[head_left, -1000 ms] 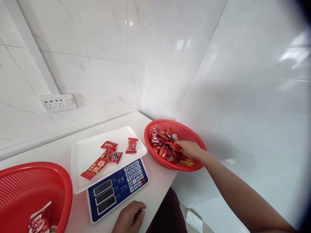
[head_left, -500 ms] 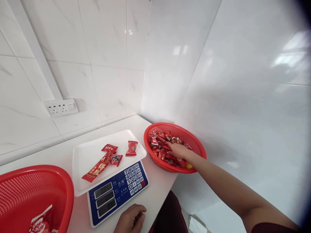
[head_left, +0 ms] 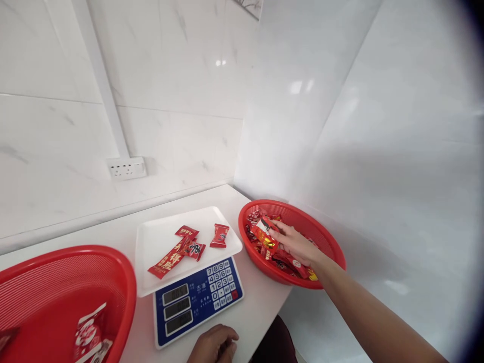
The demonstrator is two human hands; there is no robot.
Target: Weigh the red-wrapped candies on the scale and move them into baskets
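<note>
Over the right-hand red basket (head_left: 328, 242), my right hand (head_left: 298, 244) pinches a red snack packet (head_left: 265, 234) with a white top and shiny gold print. Beneath it lie several red-wrapped snacks (head_left: 287, 264). My left hand (head_left: 215, 345) rests on the table with curled fingers, just in front of the blue-fronted digital scale (head_left: 198, 302); nothing shows in it. On the scale's white tray (head_left: 155, 242) are a long red packet (head_left: 168, 259), a small red packet (head_left: 194, 249) overlapping it, another red packet (head_left: 187, 231) behind, and a separate one (head_left: 219, 235) at the right.
A second red basket (head_left: 126, 282) stands at the left, with a few red and white packets (head_left: 88, 335) inside. The white table (head_left: 227, 196) meets a tiled wall behind and a glossy panel at the right. A power socket (head_left: 126, 168) is on the wall.
My right hand has lifted a red packet out of the pile in the right-hand basket. My left hand stays by the scale. The view has turned slightly left.
</note>
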